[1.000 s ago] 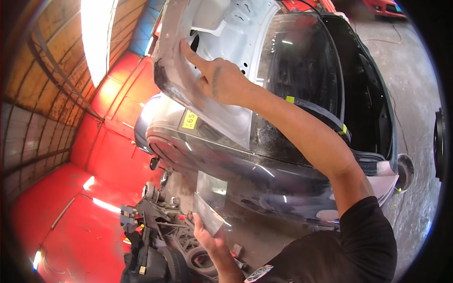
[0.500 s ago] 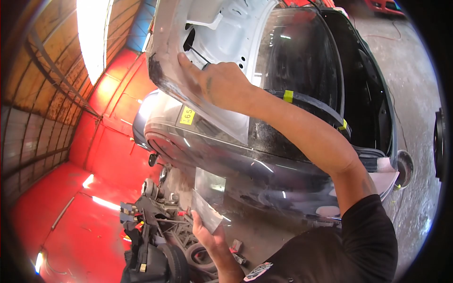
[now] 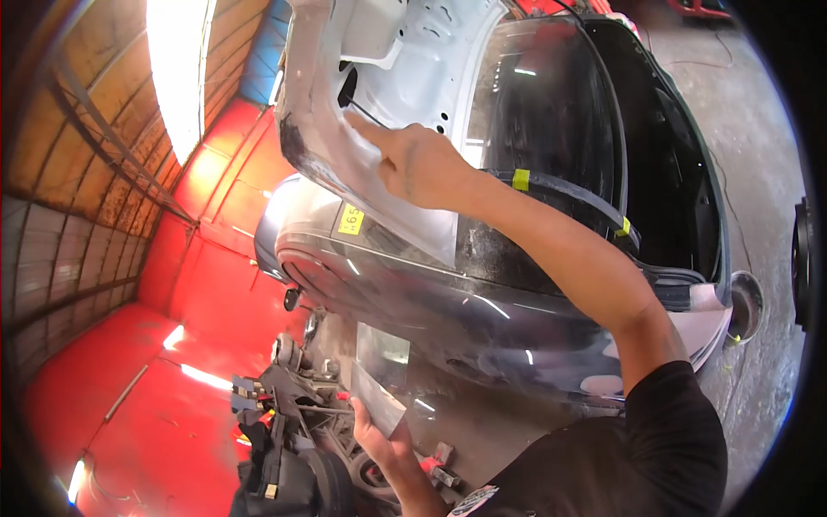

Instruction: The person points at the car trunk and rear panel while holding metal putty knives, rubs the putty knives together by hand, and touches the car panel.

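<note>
A raised trunk lid (image 3: 431, 34) shows its white inner side with holes, and its grey edge has a dark patch at the corner. On that grey edge rests my right hand (image 3: 422, 165), index finger stretched along the surface near a dark oval opening; the other fingers are partly hidden. No object shows in it. Lower down, my left hand (image 3: 383, 439) grips a thin flat grey plate (image 3: 379, 401) by its lower edge, thumb up along the side. The dark car body (image 3: 413, 297) lies beyond, bearing a yellow marked label (image 3: 351, 218).
Car parts and a wheel (image 3: 332, 482) are heaped on the floor at lower left. A red wall (image 3: 207, 284) stands behind them. Yellow tape (image 3: 521, 179) marks a dark trim strip on the car. A round bucket-like container (image 3: 746, 306) sits on the concrete floor at right.
My right hand has shifted slightly down and right along the trunk lid's edge. The view has turned a little, so the surroundings sit slightly right and lower. My left hand keeps the plate.
</note>
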Available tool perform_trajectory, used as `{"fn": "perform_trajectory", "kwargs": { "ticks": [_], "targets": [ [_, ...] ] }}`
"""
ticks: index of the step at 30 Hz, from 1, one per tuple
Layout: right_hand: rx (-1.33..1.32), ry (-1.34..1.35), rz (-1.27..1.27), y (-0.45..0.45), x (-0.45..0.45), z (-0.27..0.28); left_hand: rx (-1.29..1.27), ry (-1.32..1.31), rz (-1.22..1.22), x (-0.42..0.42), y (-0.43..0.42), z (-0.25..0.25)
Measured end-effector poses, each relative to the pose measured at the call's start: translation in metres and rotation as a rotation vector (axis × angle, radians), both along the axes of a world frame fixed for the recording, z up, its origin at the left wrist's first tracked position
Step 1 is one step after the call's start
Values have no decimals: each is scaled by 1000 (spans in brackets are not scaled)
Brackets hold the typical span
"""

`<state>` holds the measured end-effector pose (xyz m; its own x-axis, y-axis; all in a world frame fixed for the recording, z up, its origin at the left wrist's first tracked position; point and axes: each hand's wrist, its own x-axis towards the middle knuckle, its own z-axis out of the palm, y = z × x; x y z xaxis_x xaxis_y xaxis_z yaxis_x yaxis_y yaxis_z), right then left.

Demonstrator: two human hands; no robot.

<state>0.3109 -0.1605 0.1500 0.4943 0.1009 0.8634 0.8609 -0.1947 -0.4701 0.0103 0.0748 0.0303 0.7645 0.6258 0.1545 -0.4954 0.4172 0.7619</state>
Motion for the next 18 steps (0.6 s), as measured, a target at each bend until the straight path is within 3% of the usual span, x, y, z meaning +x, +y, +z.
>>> {"fn": "perform_trajectory", "kwargs": {
  "ticks": [2, 5, 8, 11, 18],
  "targets": [
    [315, 48, 336, 4, 12, 4, -5, 11, 24, -2, -3, 3],
    [379, 172, 645, -16, 0, 23, -2, 3, -9, -7, -1, 4],
    [426, 113, 693, -15, -1, 37, 1, -2, -15, -9, 5, 0],
    [417, 78, 586, -2, -3, 42, -12, 38, 62, -6, -5, 5],
    [337, 109, 591, 16, 5, 26, -38, 29, 25, 1, 6, -1]
  ]
}}
